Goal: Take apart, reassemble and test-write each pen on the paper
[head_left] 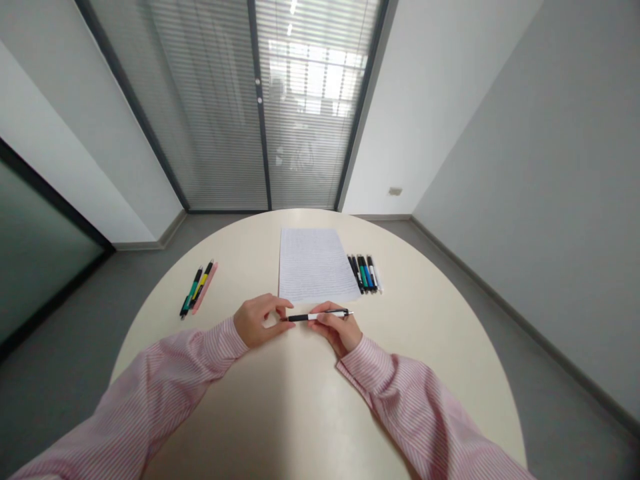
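A pen (299, 318) with a black grip and a white barrel lies level across the gap between my hands, its tip to the left. My right hand (340, 331) is closed on its barrel, thumb and fingers pinching it near the clip end. At the tip is my left hand (261, 320), with thumb and forefinger parted around that end. Whether a finger there touches the pen is hard to see. Just beyond both hands lies a ruled sheet of paper (316, 264), covered in faint lines.
Right of the paper, several pens (365, 273) lie side by side. At the left, a green-and-black pen (191, 291), a yellow-and-black pen (202, 283) and a pink pen (205, 288) lie together. The round cream table (430, 333) stands before a glass partition (210, 133) with blinds.
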Available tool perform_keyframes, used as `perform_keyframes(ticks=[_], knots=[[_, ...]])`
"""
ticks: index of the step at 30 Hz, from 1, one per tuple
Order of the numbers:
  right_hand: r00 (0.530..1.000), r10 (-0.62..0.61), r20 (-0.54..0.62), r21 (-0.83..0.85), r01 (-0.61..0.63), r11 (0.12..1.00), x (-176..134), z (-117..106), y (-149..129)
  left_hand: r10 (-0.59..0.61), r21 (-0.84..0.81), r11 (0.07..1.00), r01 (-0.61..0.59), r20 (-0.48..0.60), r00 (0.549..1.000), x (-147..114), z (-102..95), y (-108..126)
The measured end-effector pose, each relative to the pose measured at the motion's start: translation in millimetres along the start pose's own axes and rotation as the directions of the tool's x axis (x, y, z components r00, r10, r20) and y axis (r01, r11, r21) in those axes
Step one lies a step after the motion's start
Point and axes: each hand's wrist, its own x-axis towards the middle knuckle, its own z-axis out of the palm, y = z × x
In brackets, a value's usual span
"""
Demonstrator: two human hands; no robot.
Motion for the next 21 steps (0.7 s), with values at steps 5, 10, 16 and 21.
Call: perform_keyframes(ticks=[5,10,16,21], knots=[[1.0,0.009,-0.024,0.021,-0.009,1.0,-1.0,1.9,-1.5,-0.023,0.037,0.999,0.024,-0.036,0.999,2.2,-0.3,3.0],[1.0,0.015,-0.014,-0.025,-0.015,1.0,-2.3,6.4,0.1,0.003,0.005,1.0,-0.003,0.006,1.0,-1.7,2.7,0.7],[0.997,0.037,-0.07,-0.015,-0.038,0.999,-2.6,6.6,-1.7,-0.002,-0.02,1.0,0.001,-0.032,0.999,-1.7,5.1,1.8],[0.996,0.06,-0.071,0.048,-0.056,0.997,-1.9,4.7,-3.0,-0.07,-0.008,0.998,0.07,-0.026,0.997,0.7,5.2,0.0]])
